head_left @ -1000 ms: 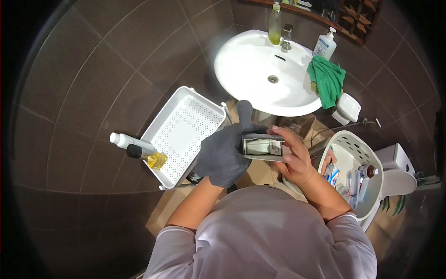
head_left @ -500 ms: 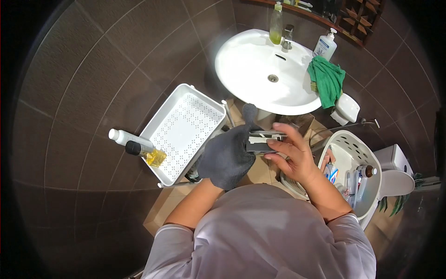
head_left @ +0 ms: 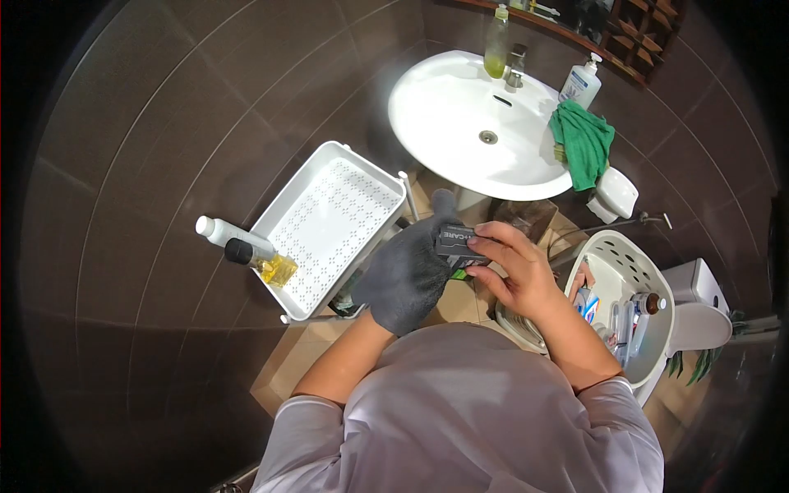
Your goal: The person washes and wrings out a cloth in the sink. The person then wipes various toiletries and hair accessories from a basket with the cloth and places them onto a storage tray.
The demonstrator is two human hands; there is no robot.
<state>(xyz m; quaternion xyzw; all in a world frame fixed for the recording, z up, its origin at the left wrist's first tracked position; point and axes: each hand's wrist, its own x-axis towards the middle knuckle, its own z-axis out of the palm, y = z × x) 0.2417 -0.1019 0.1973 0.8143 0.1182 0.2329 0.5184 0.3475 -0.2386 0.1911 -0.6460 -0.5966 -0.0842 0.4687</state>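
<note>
Both hands grip one small black carton, lettered "CARE" on the side facing up; it's held btwn them, in front of the torso, over the floor gap btwn a white perforated tray and a cream plastic basket. Prob. held close & face-up so the print's in easy view. L hand, in a dark gray glove, clasps the carton's L end, prob. for steadiness; R hand, bare, pinches the R end, prob. b/c bare fingertips feel edges better. A bright green bit shows just below the carton; can't tell if it's part of it.

A white bottle & a dark-capped bottle w/ amber liquid sit side by side at the tray's near-L edge, maybe to keep the middle free. Basket holds mixed toiletries, prob. grouped there for easy reach.

Pose: elbows bent & out, forearms angling inward. L wrist fairly straight, back of glove up, one digit (thumb, prob.) sticking out toward the washbasin. R fingers curved over the carton's far side, thumb nearer the body.
</note>
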